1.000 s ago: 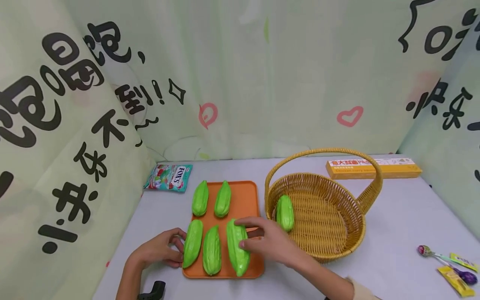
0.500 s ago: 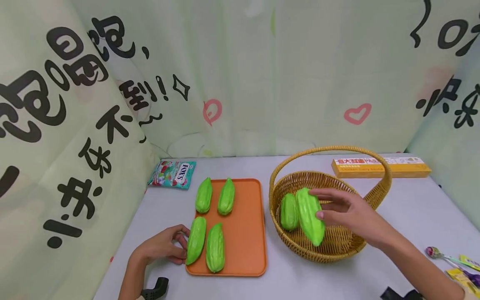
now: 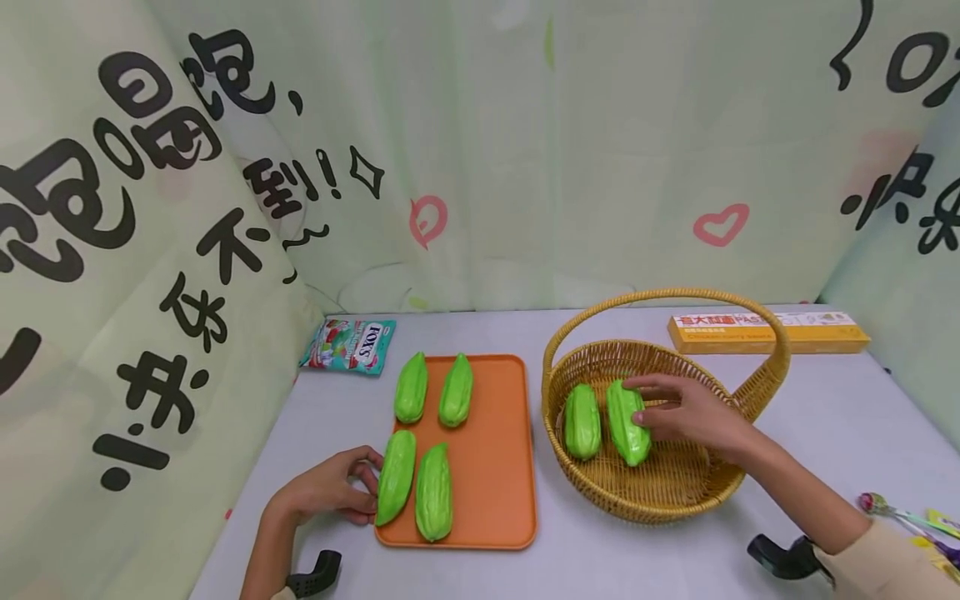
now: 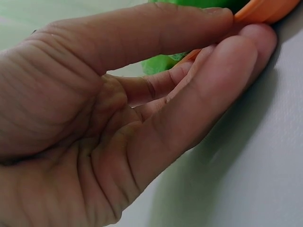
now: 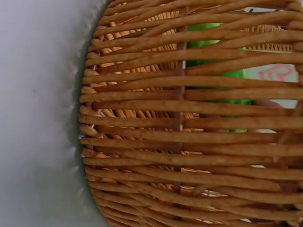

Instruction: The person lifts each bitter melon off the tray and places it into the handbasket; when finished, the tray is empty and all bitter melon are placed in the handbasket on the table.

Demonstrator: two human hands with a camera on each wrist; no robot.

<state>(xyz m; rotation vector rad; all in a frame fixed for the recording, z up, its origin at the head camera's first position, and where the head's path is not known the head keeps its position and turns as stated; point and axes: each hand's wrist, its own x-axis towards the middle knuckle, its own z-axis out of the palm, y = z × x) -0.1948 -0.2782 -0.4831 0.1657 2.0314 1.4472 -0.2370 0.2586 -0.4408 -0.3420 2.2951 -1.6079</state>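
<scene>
My right hand (image 3: pixel 690 412) holds a green ridged gourd (image 3: pixel 626 429) low inside the wicker basket (image 3: pixel 660 504), thumb and fingers on its right side. Beside it in the basket lies another green gourd (image 3: pixel 582 422). In the right wrist view the basket's woven wall (image 5: pixel 137 109) hides most of the gourd and hand. My left hand (image 3: pixel 330 487) pinches the left rim of the orange tray (image 3: pixel 491 450); the left wrist view shows thumb and fingers at the tray's rim (image 4: pixel 270 10). Several gourds lie on the tray, including one gourd (image 3: pixel 396 477) next to the left fingers.
The basket's tall handle (image 3: pixel 667 293) arches over it. Behind stands a long yellow box (image 3: pixel 772 340). A teal candy bag (image 3: pixel 349 345) lies at the back left, and lollipops (image 3: pixel 873 502) with yellow packets at the right. Printed curtains enclose the table.
My right hand has lifted a gourd off the tray, carried it right and lowered it into the basket beside the other gourd. My left hand keeps its place at the tray's rim.
</scene>
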